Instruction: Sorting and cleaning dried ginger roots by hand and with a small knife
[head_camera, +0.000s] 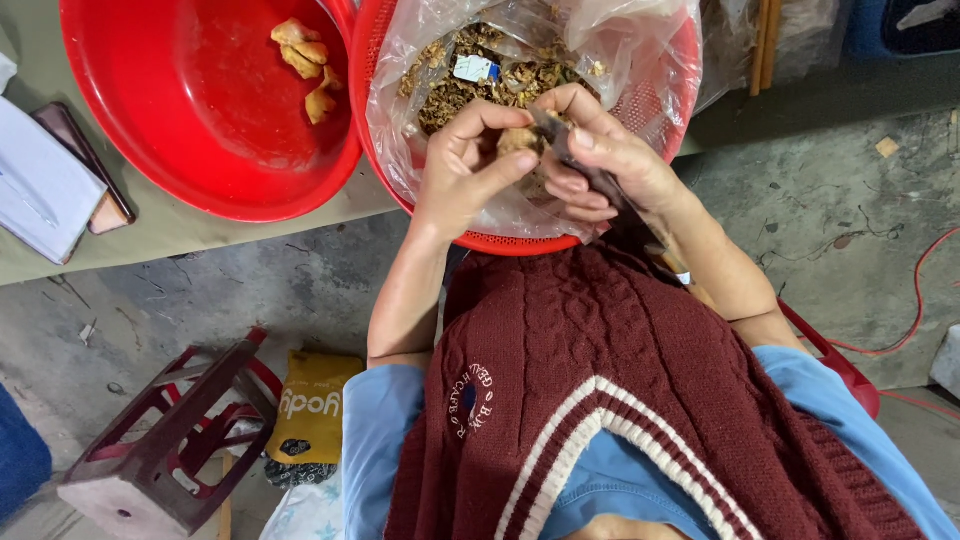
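I sit in a rough home work yard: bare concrete floor (250, 290), plastic stool (165, 440), red basins (200, 110) on a low table (180, 235).

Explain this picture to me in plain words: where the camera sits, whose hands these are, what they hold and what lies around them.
There is one picture, taken by a camera worn on a person's head and looking down, so the person's own chest in a dark red knitted vest fills the lower part. No machine is involved, only two bare hands. The left hand pinches a small pale brown lump, which looks like a knobbly root. The right hand holds a dark blade against it. Both work over a red basket lined with a clear plastic bag that holds brown scraps. Beside it, a red basin holds a few yellowish pieces. Both stand on a grey table. On the concrete floor lies a tipped dark red stool.
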